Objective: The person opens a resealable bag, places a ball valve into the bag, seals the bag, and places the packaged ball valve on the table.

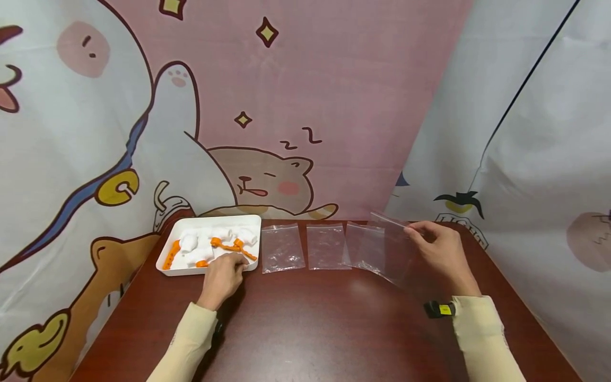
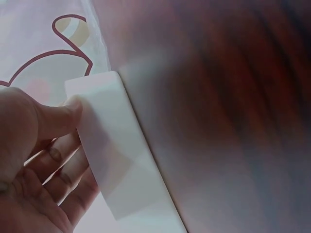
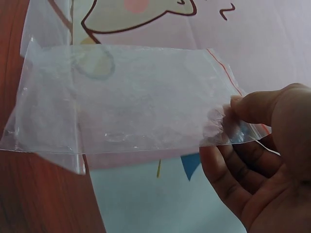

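Observation:
My left hand (image 1: 223, 278) is at the near right corner of a white tray (image 1: 179, 272) and grips its rim; in the left wrist view the thumb lies against the wall (image 2: 114, 145). Inside the tray are several white pieces (image 1: 189, 242) and orange strap-like pieces (image 1: 172, 254), whose kind I cannot tell. Over on the right, my right hand (image 1: 444, 257) pinches a clear zip bag (image 3: 141, 102) near its red-lined zip end. That bag is raised at a slant, its lower part near the bag beside it. No contents show in it.
Three more clear zip bags lie in a row right of the tray: one beside it (image 1: 282, 249), a middle one (image 1: 326, 248) and one next to the raised bag (image 1: 363, 244). A brown table (image 1: 324, 329) carries everything. A printed cloth (image 1: 358, 106) hangs behind.

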`<state>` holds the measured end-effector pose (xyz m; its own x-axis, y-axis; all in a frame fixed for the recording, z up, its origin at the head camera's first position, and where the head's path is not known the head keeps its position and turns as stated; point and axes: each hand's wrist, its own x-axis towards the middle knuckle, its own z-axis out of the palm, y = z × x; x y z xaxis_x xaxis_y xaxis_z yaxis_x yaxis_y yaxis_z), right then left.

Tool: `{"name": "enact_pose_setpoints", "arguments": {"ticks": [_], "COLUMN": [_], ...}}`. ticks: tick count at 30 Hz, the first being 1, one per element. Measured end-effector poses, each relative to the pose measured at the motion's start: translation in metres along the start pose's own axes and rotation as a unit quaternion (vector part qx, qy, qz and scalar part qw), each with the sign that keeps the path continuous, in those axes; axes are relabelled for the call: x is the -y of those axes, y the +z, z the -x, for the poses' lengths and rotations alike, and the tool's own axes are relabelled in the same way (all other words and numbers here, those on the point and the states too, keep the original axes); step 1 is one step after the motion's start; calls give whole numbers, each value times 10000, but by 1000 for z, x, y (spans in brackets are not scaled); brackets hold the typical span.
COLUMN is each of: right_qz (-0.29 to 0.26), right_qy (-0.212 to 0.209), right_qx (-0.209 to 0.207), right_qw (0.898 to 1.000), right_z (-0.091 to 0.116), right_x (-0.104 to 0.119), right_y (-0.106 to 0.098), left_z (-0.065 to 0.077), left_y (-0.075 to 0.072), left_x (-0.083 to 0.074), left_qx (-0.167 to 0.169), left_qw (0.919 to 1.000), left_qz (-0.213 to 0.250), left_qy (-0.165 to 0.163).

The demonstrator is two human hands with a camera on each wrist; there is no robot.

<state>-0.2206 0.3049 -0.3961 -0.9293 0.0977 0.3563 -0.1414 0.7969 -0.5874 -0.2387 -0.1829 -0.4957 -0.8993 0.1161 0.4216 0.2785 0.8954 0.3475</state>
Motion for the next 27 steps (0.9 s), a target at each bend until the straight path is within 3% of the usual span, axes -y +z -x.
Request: {"name": "enact_pose_setpoints", "arguments": {"ticks": [11, 19, 27], "right_qz": [-445, -699, -868], "right_qy": [-291, -784, -1235], "right_qx": [-37, -207, -227], "right_qw": [9986, 9943, 9883], "right_z": [4, 3, 6], "right_x": [30, 49, 69], "right_y": [19, 28, 35], "left_z": [-3, -4, -6], "left_y": [-3, -5, -7], "left_x": [-2, -9, -33], "left_qx": [361, 402, 254], "left_qw": [9990, 9985, 9969], "left_qz": [250, 341, 697], "left_qy": [29, 146, 269]}}
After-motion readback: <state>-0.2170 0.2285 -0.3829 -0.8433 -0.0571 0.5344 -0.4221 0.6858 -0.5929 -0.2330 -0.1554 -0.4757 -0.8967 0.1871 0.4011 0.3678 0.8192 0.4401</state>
